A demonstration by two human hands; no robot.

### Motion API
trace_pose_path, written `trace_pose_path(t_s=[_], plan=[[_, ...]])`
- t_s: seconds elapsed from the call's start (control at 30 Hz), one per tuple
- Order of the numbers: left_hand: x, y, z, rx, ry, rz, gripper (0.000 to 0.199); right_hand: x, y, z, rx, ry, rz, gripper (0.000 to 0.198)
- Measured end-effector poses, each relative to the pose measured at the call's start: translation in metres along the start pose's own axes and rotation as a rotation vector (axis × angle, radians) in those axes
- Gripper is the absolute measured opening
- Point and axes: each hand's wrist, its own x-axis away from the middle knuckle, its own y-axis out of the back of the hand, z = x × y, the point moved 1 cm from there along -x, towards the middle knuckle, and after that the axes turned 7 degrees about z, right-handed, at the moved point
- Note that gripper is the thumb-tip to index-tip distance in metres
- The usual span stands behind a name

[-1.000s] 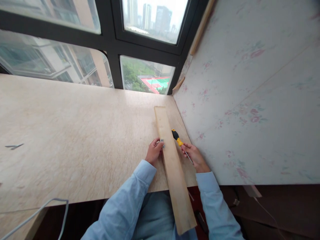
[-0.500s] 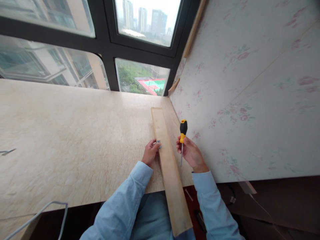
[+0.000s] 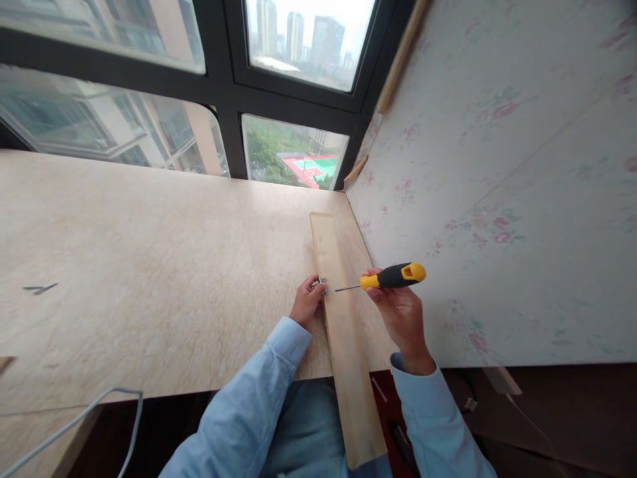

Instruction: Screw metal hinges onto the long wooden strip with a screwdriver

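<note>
A long pale wooden board [image 3: 348, 352] lies from the stone-patterned sill across to my lap. At its left edge, my left hand [image 3: 308, 300] pinches a small metal bracket [image 3: 323, 281] against the wood; part of the bracket is hidden by my fingers. My right hand [image 3: 395, 309] grips a black and yellow screwdriver [image 3: 393, 276] over the board's right side. The screwdriver lies nearly level, its shaft pointing left and its tip a short way from the bracket. Whether the tip touches the board I cannot tell.
On the sill [image 3: 149, 265], thin metal pieces [image 3: 41, 289] lie far left. A grey cable [image 3: 99, 398] loops over the front left edge. The flowered wall [image 3: 497, 199] rises close on the right, and dark-framed windows [image 3: 293, 99] stand behind.
My right hand has turned the screwdriver from upright, tip down, to nearly level with its tip toward the bracket. My left hand stays at the bracket. The view has shifted slightly left.
</note>
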Motion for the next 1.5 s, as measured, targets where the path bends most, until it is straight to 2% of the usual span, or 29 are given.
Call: trace_pose_path(t_s=[0.13, 0.4, 0.5, 0.63, 0.7, 0.87, 0.93, 1.03, 1.1, 1.17, 1.27, 1.33, 1.4, 1.5], plan=[[0.0, 0.0, 0.0, 0.003, -0.008, 0.01, 0.036, -0.003, -0.01, -0.01, 0.0, 0.014, 0.067, 0.03], [0.001, -0.002, -0.002, -0.011, -0.003, -0.007, 0.033, -0.008, -0.017, -0.02, 0.067, 0.014, 0.095, 0.031], [0.001, -0.001, -0.001, -0.018, -0.008, -0.014, 0.031, -0.01, -0.016, -0.02, 0.171, 0.04, 0.038, 0.032], [0.001, -0.001, -0.002, -0.025, -0.006, -0.011, 0.031, -0.014, -0.02, -0.021, 0.339, 0.042, -0.046, 0.043], [0.001, -0.001, -0.002, -0.025, -0.01, 0.001, 0.033, -0.015, -0.025, -0.019, 0.276, 0.041, 0.008, 0.052], [-0.003, 0.001, 0.001, -0.048, -0.037, 0.01, 0.032, -0.011, -0.026, -0.005, -0.077, -0.016, 0.215, 0.083], [-0.004, 0.002, 0.003, -0.06, -0.034, 0.005, 0.032, -0.008, -0.023, 0.002, -0.133, -0.053, 0.307, 0.083], [-0.003, 0.001, 0.002, -0.061, -0.035, 0.007, 0.031, -0.007, -0.019, 0.009, -0.091, -0.071, 0.369, 0.072], [-0.002, 0.0, 0.001, -0.047, -0.036, 0.02, 0.031, -0.008, -0.02, 0.012, 0.012, -0.052, 0.336, 0.066], [0.0, -0.001, -0.001, -0.039, -0.034, 0.028, 0.031, -0.011, -0.023, 0.011, 0.191, -0.034, 0.222, 0.066], [0.002, -0.002, -0.004, -0.051, -0.034, 0.026, 0.029, -0.017, -0.027, 0.007, 0.463, -0.008, -0.011, 0.078], [0.002, -0.002, -0.004, -0.056, -0.034, 0.015, 0.028, -0.02, -0.028, 0.003, 0.483, 0.024, -0.072, 0.087], [0.001, -0.002, -0.004, -0.05, -0.032, 0.002, 0.027, -0.019, -0.028, -0.001, 0.351, 0.043, 0.008, 0.091], [-0.001, -0.001, -0.001, -0.037, -0.025, 0.006, 0.029, -0.014, -0.026, -0.003, 0.092, 0.02, 0.227, 0.083]])
